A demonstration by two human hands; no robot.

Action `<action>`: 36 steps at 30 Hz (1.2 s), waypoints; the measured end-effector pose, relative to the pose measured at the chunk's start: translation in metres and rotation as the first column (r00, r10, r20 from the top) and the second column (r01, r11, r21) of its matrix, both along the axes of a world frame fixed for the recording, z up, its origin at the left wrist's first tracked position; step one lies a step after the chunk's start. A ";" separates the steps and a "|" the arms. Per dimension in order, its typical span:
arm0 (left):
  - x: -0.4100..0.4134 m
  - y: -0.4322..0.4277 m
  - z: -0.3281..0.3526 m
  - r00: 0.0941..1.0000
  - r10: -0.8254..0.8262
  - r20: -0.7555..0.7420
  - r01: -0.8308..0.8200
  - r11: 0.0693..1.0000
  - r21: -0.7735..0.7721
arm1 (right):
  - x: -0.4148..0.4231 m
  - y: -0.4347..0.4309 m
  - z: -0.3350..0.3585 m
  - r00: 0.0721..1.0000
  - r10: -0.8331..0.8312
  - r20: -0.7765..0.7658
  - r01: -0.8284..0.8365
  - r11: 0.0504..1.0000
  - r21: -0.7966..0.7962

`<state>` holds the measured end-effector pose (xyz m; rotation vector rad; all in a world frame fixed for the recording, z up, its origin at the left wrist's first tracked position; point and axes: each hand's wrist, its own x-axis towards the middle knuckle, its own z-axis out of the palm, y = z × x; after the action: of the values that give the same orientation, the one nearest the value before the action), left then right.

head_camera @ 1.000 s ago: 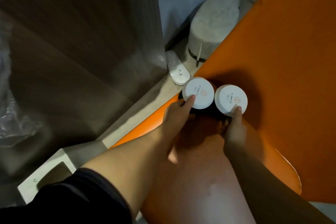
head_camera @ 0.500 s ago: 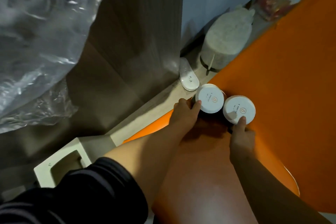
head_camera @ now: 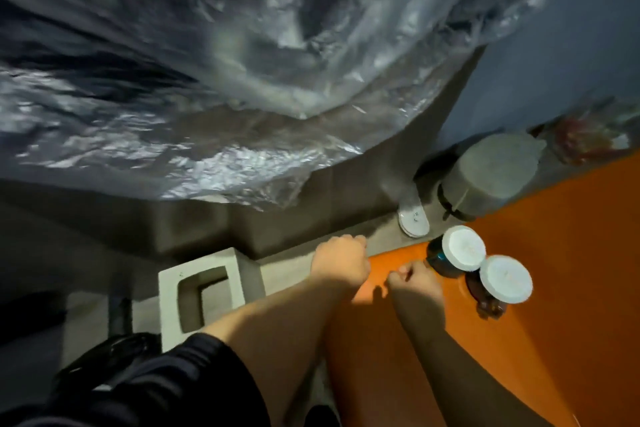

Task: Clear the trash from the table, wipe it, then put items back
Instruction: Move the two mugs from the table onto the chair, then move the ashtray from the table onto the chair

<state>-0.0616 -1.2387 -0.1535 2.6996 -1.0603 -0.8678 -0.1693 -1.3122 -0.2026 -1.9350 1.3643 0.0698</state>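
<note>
Two dark white-lidded jars (head_camera: 440, 258), contents hidden, stood side by side on the orange table (head_camera: 571, 236) near its edge, while the left hand (head_camera: 341, 263) and the right hand (head_camera: 414, 282), just beside the nearer jar, were both curled, holding nothing.

The room is dim. A crinkled sheet of clear plastic (head_camera: 242, 80) hangs across the upper part of the view, in front of a dark wood panel (head_camera: 391, 170). A blue-grey wall (head_camera: 554, 55) stands to the right of the panel. Below the panel runs a pale grey ledge (head_camera: 287, 270), and a white hollow block (head_camera: 199, 267) sits at its left end. The orange table (head_camera: 571, 305) fills the lower right, with a bright patch of light near its edge.
</note>
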 end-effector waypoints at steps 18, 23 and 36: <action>-0.038 0.560 0.148 0.706 0.568 0.422 -0.604 0.795 -0.060 | 0.070 0.498 0.166 0.407 0.892 0.195 -0.865 0.445 -0.231; -0.097 0.713 0.174 0.511 0.731 0.452 -0.780 0.615 -0.113 | 0.050 0.646 0.199 0.150 0.962 0.227 -0.936 0.212 -0.281; -0.160 0.973 0.173 0.168 0.880 0.444 -0.950 0.264 -0.164 | 0.055 0.922 0.209 -0.293 0.939 0.179 -0.923 -0.230 -0.308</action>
<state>-0.2219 -0.2657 0.0193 2.8877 0.8388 -0.0095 -0.1144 -0.3901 0.0065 -2.3600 -0.9196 0.4395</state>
